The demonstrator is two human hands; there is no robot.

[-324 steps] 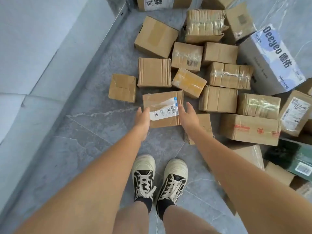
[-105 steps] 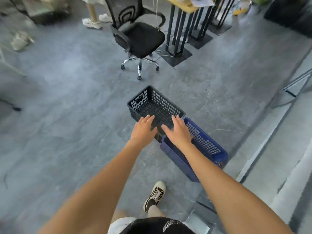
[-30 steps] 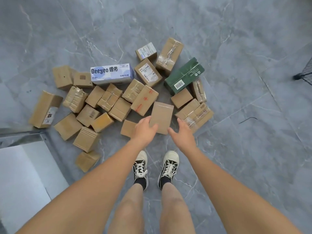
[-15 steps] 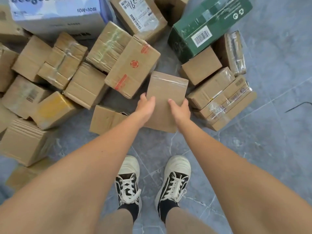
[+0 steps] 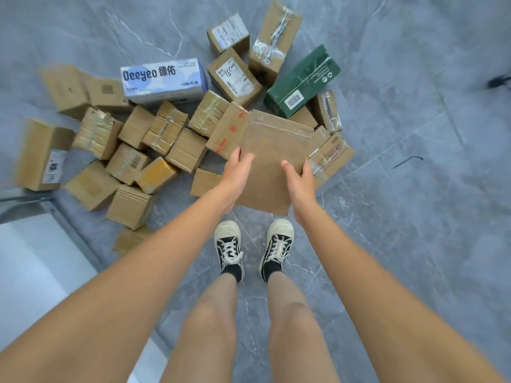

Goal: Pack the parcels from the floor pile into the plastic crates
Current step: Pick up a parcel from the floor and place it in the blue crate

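Note:
A flat brown cardboard parcel (image 5: 272, 158) with clear tape along its far edge is held up above the floor pile. My left hand (image 5: 235, 175) grips its left edge and my right hand (image 5: 300, 181) grips its right edge, thumbs on top. Below and behind it lies the pile of several cardboard parcels (image 5: 154, 139), with a white and blue Deeyeo box (image 5: 163, 80) and a green box (image 5: 301, 82) among them. No crate is in view.
My two shoes (image 5: 254, 250) stand on the grey marble floor (image 5: 414, 189) just below the held parcel. A white raised ledge with a metal edge (image 5: 41, 244) runs at the lower left. A dark object (image 5: 497, 81) sits at the right edge.
Both hands have lifted the flat parcel off the floor, and the view has risen away from the pile. Half a second ago the parcel still lay among the boxes.

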